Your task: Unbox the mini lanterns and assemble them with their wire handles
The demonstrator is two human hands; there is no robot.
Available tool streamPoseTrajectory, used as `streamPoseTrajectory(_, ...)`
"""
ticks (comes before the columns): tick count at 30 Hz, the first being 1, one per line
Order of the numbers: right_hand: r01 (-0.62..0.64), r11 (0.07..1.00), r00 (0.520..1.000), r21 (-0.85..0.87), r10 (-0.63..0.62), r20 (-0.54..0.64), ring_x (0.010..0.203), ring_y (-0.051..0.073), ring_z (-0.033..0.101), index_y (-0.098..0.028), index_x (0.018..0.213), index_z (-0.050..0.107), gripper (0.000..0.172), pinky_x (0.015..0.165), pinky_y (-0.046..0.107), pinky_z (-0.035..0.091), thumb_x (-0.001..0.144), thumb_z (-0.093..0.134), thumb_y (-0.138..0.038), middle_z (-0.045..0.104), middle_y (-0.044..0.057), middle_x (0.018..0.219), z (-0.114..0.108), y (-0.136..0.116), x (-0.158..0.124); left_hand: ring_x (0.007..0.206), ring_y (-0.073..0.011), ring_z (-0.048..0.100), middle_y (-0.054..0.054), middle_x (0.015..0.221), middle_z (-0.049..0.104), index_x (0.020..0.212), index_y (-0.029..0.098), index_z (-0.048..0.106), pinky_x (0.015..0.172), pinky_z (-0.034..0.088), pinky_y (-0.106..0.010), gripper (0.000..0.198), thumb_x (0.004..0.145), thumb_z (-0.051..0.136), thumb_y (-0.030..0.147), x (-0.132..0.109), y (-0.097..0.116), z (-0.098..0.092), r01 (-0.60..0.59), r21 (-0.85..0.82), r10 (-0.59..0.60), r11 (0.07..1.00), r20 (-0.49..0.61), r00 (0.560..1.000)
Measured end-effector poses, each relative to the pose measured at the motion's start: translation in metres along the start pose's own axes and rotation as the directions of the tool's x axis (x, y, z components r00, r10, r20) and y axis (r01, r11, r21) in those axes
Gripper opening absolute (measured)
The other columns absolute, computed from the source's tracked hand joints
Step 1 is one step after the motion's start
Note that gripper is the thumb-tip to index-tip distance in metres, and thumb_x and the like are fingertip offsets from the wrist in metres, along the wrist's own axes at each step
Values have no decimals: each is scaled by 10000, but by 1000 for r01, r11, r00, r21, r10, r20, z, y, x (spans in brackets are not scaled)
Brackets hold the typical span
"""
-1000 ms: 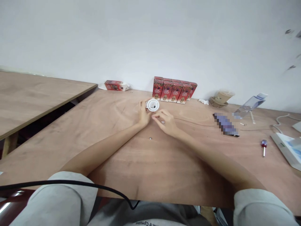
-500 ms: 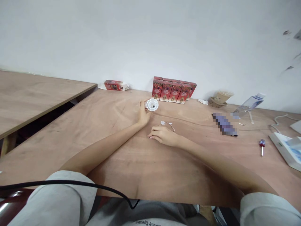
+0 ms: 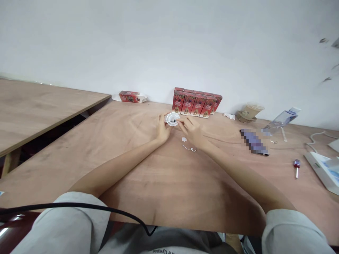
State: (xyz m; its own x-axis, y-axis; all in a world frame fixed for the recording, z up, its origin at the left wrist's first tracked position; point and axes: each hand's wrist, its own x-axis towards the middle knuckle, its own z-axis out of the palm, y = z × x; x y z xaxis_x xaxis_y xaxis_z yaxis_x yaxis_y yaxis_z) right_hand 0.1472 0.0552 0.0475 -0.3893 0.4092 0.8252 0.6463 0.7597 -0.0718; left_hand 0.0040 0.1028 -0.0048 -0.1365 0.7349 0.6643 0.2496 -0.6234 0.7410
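Note:
A small round white device stands on the wooden table, far out in front of me. My left hand grips its left side with curled fingers. My right hand reaches in from the right, fingertips pinched at the device's face; what they pinch is too small to make out. Just below the right hand lie a tiny white part and a thin bent wire.
A row of red boxes stands by the wall, one more red box lies further left. To the right are a brown cup, a plastic bottle, a dark blurred object, a small red-handled screwdriver and a white device.
My right hand dropped to the small metal piece on the table, then moved up to the white device. The metal piece no longer lies there. My left hand stayed put.

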Motion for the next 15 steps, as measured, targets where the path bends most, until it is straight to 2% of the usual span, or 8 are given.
streamPoseTrajectory(2, -27, 1000, 1000, 6, 27, -6, 803, 181, 564, -184, 940, 609, 254, 734, 318, 466, 960, 380, -290, 605, 82, 859, 4, 5, 6, 993, -207, 549, -76, 1123, 502, 1119, 222, 523, 765, 517, -317, 448, 712, 699, 155, -1, 0, 0, -6, 1, 6, 1000, 5, 1000)
streamPoseTrajectory(7, 12, 1000, 997, -15, -11, 70, 837, 200, 561, -185, 907, 609, 273, 768, 340, 464, 961, 370, -307, 605, 92, 869, 17, 9, 6, 1026, -207, 542, -88, 1137, 495, 1141, 216, 520, 803, 509, -322, 428, 744, 663, 148, -2, 2, -1, -10, -1, 10, 1000, 15, 1000)
streamPoseTrajectory(15, -66, 998, 997, 9, 66, 43, 854, 204, 561, -198, 868, 600, 193, 788, 341, 462, 936, 440, -281, 603, 76, 869, 29, 10, 7, 1032, -208, 538, -92, 1143, 494, 1145, 213, 518, 801, 510, -309, 432, 746, 671, 152, -1, -1, 0, -5, -7, 5, 1000, 7, 1000)
